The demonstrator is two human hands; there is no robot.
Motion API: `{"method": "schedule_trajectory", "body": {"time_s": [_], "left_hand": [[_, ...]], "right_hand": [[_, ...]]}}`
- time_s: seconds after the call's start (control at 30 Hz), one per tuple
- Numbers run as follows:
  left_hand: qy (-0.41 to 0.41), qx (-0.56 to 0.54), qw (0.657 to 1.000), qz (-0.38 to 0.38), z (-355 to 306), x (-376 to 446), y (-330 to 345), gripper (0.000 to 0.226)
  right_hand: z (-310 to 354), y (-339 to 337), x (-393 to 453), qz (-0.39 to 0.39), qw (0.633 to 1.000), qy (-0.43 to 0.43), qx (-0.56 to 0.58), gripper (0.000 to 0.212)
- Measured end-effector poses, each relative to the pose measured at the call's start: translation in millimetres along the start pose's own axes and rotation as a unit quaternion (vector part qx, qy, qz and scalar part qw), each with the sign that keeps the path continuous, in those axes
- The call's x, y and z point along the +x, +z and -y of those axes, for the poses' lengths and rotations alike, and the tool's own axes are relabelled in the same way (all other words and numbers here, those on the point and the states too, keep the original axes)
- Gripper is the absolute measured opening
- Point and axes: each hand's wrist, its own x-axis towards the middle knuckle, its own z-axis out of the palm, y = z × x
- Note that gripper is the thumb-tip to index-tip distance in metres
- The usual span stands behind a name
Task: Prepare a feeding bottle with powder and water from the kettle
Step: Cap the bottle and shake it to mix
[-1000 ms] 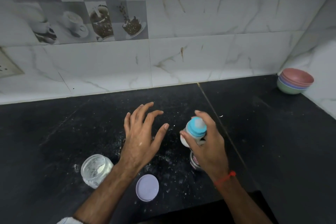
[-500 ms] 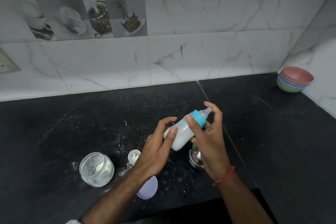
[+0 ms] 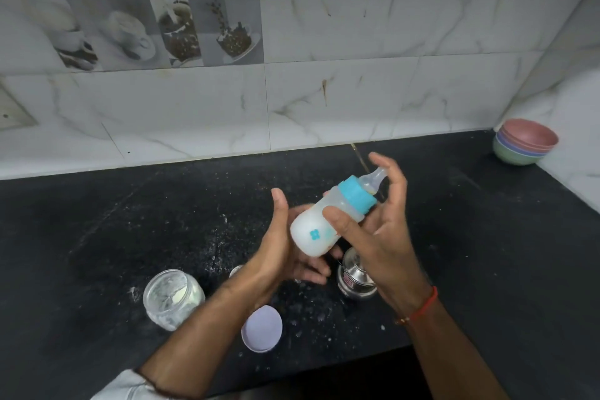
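**Bottle held over the counter, both hands on it**

I see the feeding bottle (image 3: 328,221) in the air above the middle of the black counter (image 3: 487,237), tilted, with its teat pointing up and to the right. The blue collar is screwed on and the body looks milky white inside. My right hand (image 3: 380,237) grips it: the thumb presses on the front of the body and the fingers wrap behind the neck. My left hand (image 3: 282,247) is cupped under and beside the bottom of the bottle, thumb up, fingers curled; it touches the bottle, so it holds it too, more loosely.

Below the hands, a small steel vessel (image 3: 355,276) stands on the counter, partly hidden by the right wrist. On the left, a glass jar (image 3: 172,297) with white powder lies close to the left forearm, and its pale round lid (image 3: 262,328) lies flat near the front edge of the counter. Spilled white powder is scattered around these things.

The open room is mostly on the right: the counter there is bare up to the stack of coloured bowls (image 3: 524,144) in the far right corner, against the tiled wall (image 3: 357,91). The far left part of the counter is bare too. The front edge runs just behind my right forearm.
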Motion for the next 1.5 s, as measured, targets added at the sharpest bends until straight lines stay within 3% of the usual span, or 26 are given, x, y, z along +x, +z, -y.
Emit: {"method": "schedule_trajectory", "body": {"time_s": [0.07, 0.17, 0.23, 0.3, 0.33, 0.4, 0.47, 0.5, 0.6, 0.63, 0.77, 0.8, 0.9, 0.93, 1.0, 1.07, 1.1, 1.2, 1.23, 1.37, 1.5], "left_hand": [[0.117, 0.154, 0.974, -0.116, 0.5, -1.6, -6.3, 0.105], [0.262, 0.384, 0.859, -0.215, 0.8, -6.5, -25.6, 0.083], [0.282, 0.408, 0.832, -0.248, -1.9, -9.8, -35.1, 0.074], [0.283, 0.415, 0.822, -0.266, -4.1, -13.4, -38.8, 0.069], [0.286, 0.426, 0.814, -0.272, -5.4, -15.4, -39.6, 0.067], [0.295, 0.438, 0.803, -0.277, -7.7, -17.4, -40.6, 0.065], [0.298, 0.443, 0.799, -0.277, -6.4, -18.0, -40.1, 0.064], [0.298, 0.446, 0.798, -0.275, -5.5, -18.1, -39.0, 0.064], [0.302, 0.454, 0.795, -0.265, -2.4, -17.4, -34.6, 0.062], [0.308, 0.459, 0.792, -0.260, -0.7, -17.9, -33.7, 0.061], [0.316, 0.468, 0.781, -0.267, 0.5, -16.2, -33.9, 0.059], [0.312, 0.467, 0.783, -0.268, 1.3, -16.5, -34.1, 0.060], [0.312, 0.474, 0.780, -0.261, 2.8, -17.7, -34.2, 0.060], [0.313, 0.482, 0.776, -0.260, 2.7, -17.9, -34.8, 0.060], [0.311, 0.493, 0.769, -0.264, 1.5, -15.8, -37.0, 0.060], [0.303, 0.486, 0.774, -0.269, 1.9, -13.6, -38.8, 0.059], [0.300, 0.482, 0.778, -0.267, 3.5, -13.4, -39.1, 0.058], [0.311, 0.473, 0.791, -0.235, 8.2, -12.4, -38.1, 0.054], [0.315, 0.461, 0.802, -0.211, 8.9, -11.3, -37.2, 0.053], [0.263, 0.341, 0.898, -0.094, 19.0, -4.7, -23.0, 0.051], [0.164, 0.113, 0.977, -0.081, 22.0, 1.3, 5.4, 0.063]], "right_hand": [[7.0, -4.6, 2.8, -0.039, 0.990, -0.118, -0.069, 0.086], [4.5, -11.1, 1.1, -0.098, 0.925, -0.306, -0.205, 0.086], [-7.4, -14.7, -2.5, -0.095, 0.920, -0.236, -0.298, 0.079], [-19.1, -21.7, -12.3, -0.046, 0.935, -0.079, -0.342, 0.079], [-19.1, -23.7, -15.1, -0.056, 0.935, -0.081, -0.341, 0.081], [-9.6, -20.3, -14.3, -0.113, 0.930, -0.196, -0.289, 0.084], [-6.5, -14.2, -12.1, -0.133, 0.900, -0.327, -0.255, 0.085], [-10.0, -11.8, -11.1, -0.130, 0.894, -0.334, -0.268, 0.084], [-24.5, -12.1, -14.6, -0.039, 0.924, -0.133, -0.356, 0.079], [-25.5, -15.1, -17.0, -0.028, 0.926, -0.114, -0.359, 0.078], [-17.0, -17.1, -12.7, -0.102, 0.903, -0.288, -0.303, 0.081], [-22.1, -16.4, -12.5, -0.101, 0.906, -0.280, -0.300, 0.076], [-31.4, -16.4, -17.4, -0.040, 0.930, -0.097, -0.352, 0.075], [-29.5, -17.9, -19.5, -0.044, 0.931, -0.091, -0.350, 0.077], [-20.8, -18.0, -18.4, -0.095, 0.928, -0.177, -0.315, 0.081], [-22.6, -18.3, -18.3, -0.125, 0.916, -0.263, -0.278, 0.079], [-25.9, -16.7, -18.4, -0.129, 0.920, -0.246, -0.276, 0.077], [-32.3, -14.5, -20.5, -0.097, 0.961, -0.037, -0.255, 0.078], [-32.4, -15.4, -21.2, -0.105, 0.970, -0.012, -0.221, 0.078], [-24.2, -9.2, -13.0, -0.133, 0.988, 0.010, -0.080, 0.079], [-17.6, 2.7, -10.2, -0.081, 0.994, 0.024, -0.066, 0.071]]}}
